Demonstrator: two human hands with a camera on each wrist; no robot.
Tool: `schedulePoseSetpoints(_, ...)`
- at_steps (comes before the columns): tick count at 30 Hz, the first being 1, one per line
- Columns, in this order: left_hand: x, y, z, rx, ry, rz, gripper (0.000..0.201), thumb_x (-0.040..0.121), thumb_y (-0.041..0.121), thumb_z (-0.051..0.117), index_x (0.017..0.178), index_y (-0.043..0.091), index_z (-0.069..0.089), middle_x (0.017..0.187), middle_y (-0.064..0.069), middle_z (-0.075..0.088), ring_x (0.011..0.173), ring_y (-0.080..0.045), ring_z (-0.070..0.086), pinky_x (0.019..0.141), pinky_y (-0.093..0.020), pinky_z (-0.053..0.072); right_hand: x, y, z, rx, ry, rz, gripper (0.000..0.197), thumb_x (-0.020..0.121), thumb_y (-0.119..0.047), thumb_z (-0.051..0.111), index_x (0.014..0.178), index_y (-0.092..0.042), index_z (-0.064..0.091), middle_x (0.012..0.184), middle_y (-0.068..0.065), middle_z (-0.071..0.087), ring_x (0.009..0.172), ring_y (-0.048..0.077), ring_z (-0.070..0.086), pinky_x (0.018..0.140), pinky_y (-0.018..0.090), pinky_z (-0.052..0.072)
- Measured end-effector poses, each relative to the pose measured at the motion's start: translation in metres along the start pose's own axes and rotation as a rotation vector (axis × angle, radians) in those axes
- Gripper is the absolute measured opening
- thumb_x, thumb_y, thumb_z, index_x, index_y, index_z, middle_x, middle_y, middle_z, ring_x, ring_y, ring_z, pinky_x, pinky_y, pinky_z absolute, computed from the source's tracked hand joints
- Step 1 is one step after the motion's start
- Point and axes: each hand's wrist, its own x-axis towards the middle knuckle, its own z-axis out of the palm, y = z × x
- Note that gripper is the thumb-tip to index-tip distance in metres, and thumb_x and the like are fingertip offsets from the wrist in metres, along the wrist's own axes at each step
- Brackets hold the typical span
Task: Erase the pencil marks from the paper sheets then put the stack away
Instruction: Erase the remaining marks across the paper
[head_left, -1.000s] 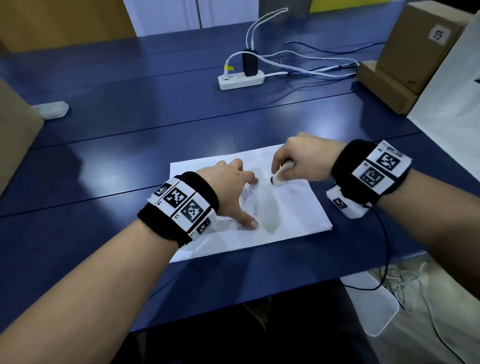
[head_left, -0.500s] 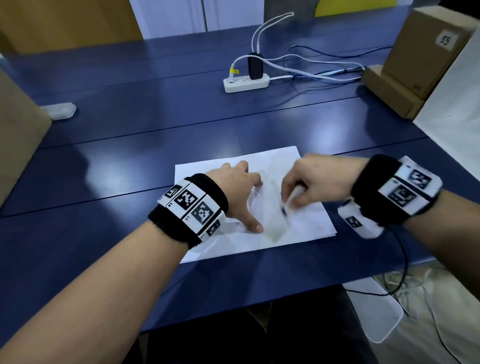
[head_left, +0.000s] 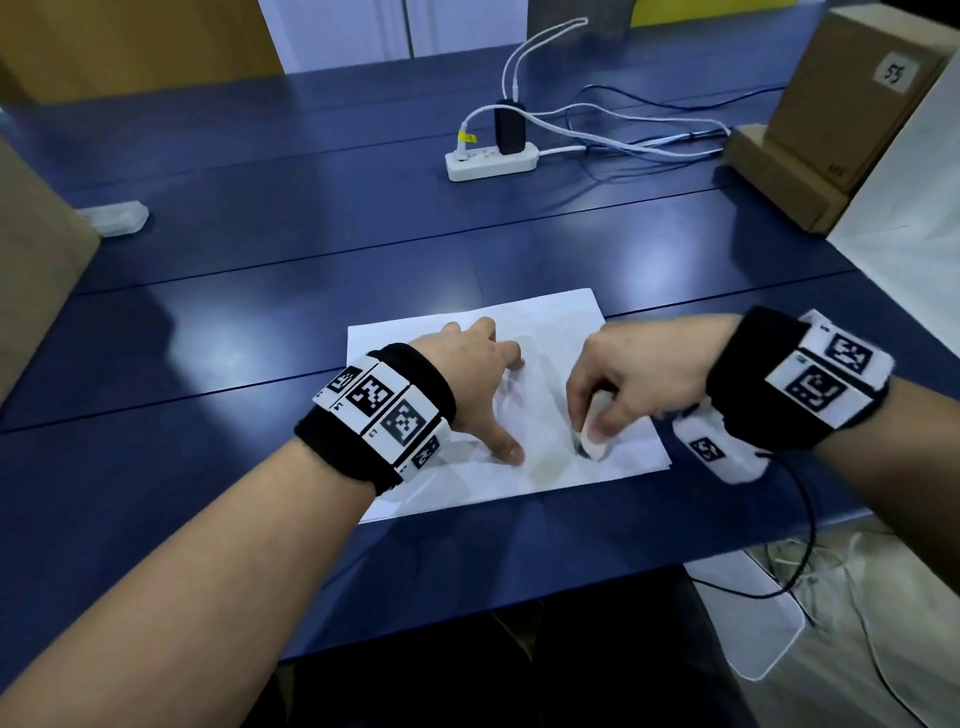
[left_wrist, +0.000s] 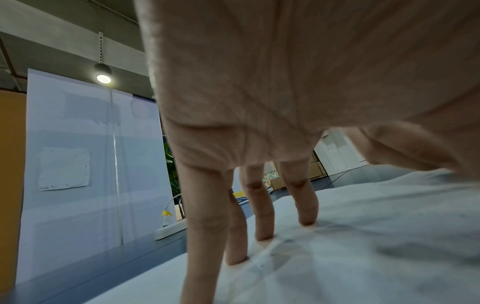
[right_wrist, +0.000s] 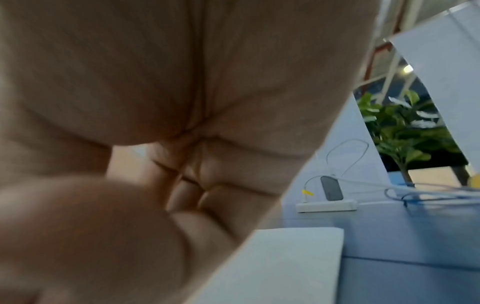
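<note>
A white paper stack (head_left: 550, 322) lies on the blue table near its front edge, with faint grey pencil marks in the middle. My left hand (head_left: 483, 384) presses on the sheet with straight spread fingers (left_wrist: 262, 222), thumb toward me. My right hand (head_left: 623, 384) pinches a white eraser (head_left: 592, 436), whose darkened tip touches the paper (right_wrist: 280, 257) at the right near edge. In the right wrist view my curled fingers (right_wrist: 182, 185) fill the frame and hide the eraser.
A white power strip (head_left: 491, 161) with a black adapter and trailing cables lies at the back. Cardboard boxes (head_left: 841, 104) stand at the back right, another box (head_left: 31, 270) at the left edge. A small clear object (head_left: 114, 218) rests at the left. The table's front edge is close.
My right hand has dragged the eraser toward me along the paper, from the sheet's middle to its near right part. The left hand has stayed pressing in place.
</note>
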Motion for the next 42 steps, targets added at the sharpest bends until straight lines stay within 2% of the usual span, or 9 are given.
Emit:
schedulePoseSetpoints(5,0.0,0.001,0.0,-0.002,-0.004,-0.003,0.107,0.052,0.079,0.075,0.143,0.038,0.036,0.128,0.004,0.039,0.116,-0.024,0.044,0.081,-0.042,0.049,0.024,0.023,-0.012,-0.058,0.39,0.103,0.017,0.079,-0.04,0.075,0.091,-0.028,0.074,0.08,-0.006,0.072,0.077,0.014,0.062,0.078,0.035,0.055)
schedulePoseSetpoints(8,0.0,-0.001,0.001,-0.004,0.002,-0.004,0.107,0.051,0.079,0.075,0.142,0.037,0.037,0.127,0.004,0.039,0.115,-0.024,0.043,0.078,-0.04,0.048,0.008,0.014,-0.004,-0.025,0.167,0.04,0.011,0.08,-0.032,0.076,0.09,-0.029,0.075,0.074,-0.008,0.07,0.063,0.005,0.057,0.063,0.02,0.049)
schedulePoseSetpoints(11,0.001,-0.001,0.001,-0.005,0.007,-0.003,0.109,0.049,0.08,0.075,0.142,0.036,0.038,0.126,0.005,0.039,0.114,-0.023,0.043,0.075,-0.039,0.048,-0.001,0.003,0.004,0.017,-0.035,-0.027,0.011,0.077,-0.031,0.079,0.088,-0.031,0.076,0.067,-0.005,0.068,0.052,0.006,0.056,0.053,0.022,0.049)
schedulePoseSetpoints(16,0.001,0.0,0.001,-0.003,0.001,-0.006,0.107,0.051,0.079,0.075,0.142,0.038,0.037,0.127,0.005,0.038,0.115,-0.023,0.043,0.079,-0.042,0.05,0.025,0.022,-0.012,-0.052,0.387,0.111,0.015,0.079,-0.039,0.073,0.088,-0.027,0.073,0.078,-0.006,0.072,0.077,0.015,0.064,0.076,0.039,0.057)
schedulePoseSetpoints(22,0.002,-0.002,0.001,0.001,0.001,-0.007,0.11,0.048,0.081,0.074,0.142,0.038,0.037,0.126,0.005,0.039,0.114,-0.023,0.043,0.078,-0.041,0.049,0.004,0.003,0.001,-0.008,0.006,-0.029,0.011,0.078,-0.032,0.078,0.089,-0.029,0.076,0.08,-0.008,0.075,0.071,0.012,0.067,0.068,0.029,0.056)
schedulePoseSetpoints(28,0.002,-0.001,0.0,0.008,-0.008,-0.005,0.108,0.051,0.08,0.074,0.143,0.038,0.036,0.127,0.004,0.039,0.115,-0.024,0.044,0.084,-0.044,0.05,0.029,0.024,-0.015,-0.063,0.377,0.093,0.014,0.08,-0.038,0.073,0.089,-0.027,0.073,0.079,-0.004,0.072,0.074,0.013,0.062,0.079,0.041,0.056)
schedulePoseSetpoints(33,0.003,-0.001,0.0,0.007,-0.002,-0.01,0.111,0.047,0.082,0.074,0.141,0.037,0.038,0.125,0.005,0.04,0.114,-0.023,0.044,0.081,-0.042,0.05,0.002,0.004,0.001,-0.014,0.001,-0.016,0.012,0.078,-0.031,0.077,0.089,-0.03,0.076,0.075,-0.01,0.072,0.069,0.009,0.064,0.069,0.03,0.055)
schedulePoseSetpoints(39,0.002,0.0,0.0,0.002,-0.004,-0.01,0.107,0.049,0.079,0.075,0.141,0.037,0.038,0.126,0.004,0.04,0.114,-0.024,0.045,0.084,-0.043,0.05,0.026,0.017,-0.012,-0.061,0.382,0.095,0.014,0.081,-0.037,0.074,0.089,-0.026,0.073,0.076,-0.004,0.07,0.078,0.019,0.065,0.073,0.037,0.056)
schedulePoseSetpoints(42,0.002,0.0,0.0,0.01,-0.003,-0.014,0.108,0.048,0.081,0.074,0.141,0.037,0.038,0.126,0.004,0.039,0.114,-0.024,0.045,0.084,-0.044,0.05,0.015,0.015,-0.006,-0.039,0.244,0.044,0.01,0.081,-0.032,0.075,0.089,-0.028,0.073,0.077,-0.009,0.071,0.072,0.007,0.062,0.073,0.03,0.054)
